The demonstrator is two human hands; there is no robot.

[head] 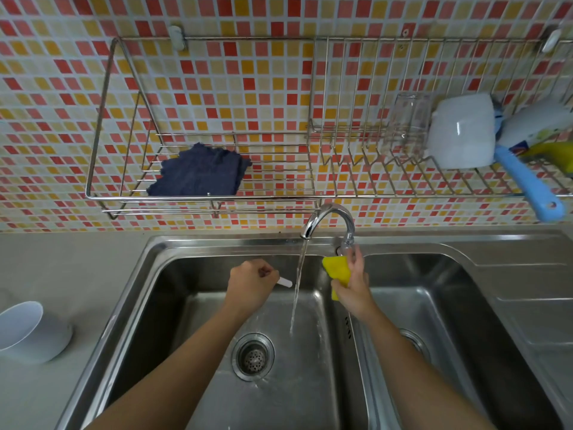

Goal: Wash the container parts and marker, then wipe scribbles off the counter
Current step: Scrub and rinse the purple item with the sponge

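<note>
Marker [284, 282] sits gripped in the left hand [252, 285] over the left sink basin [173, 293], its white tip just beside the water stream [297, 283] at 3 o'clock. Right hand [353, 288] clasps a yellow sponge [336, 268] and touches the tap base [345, 248]. A white bowl [28, 332] rests on the bench [55, 268] at 9 o'clock.

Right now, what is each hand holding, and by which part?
The left hand grips the marker by its body, only its white end showing. The right hand grips the yellow sponge around its lower half, fingers at the faucet handle.
</note>
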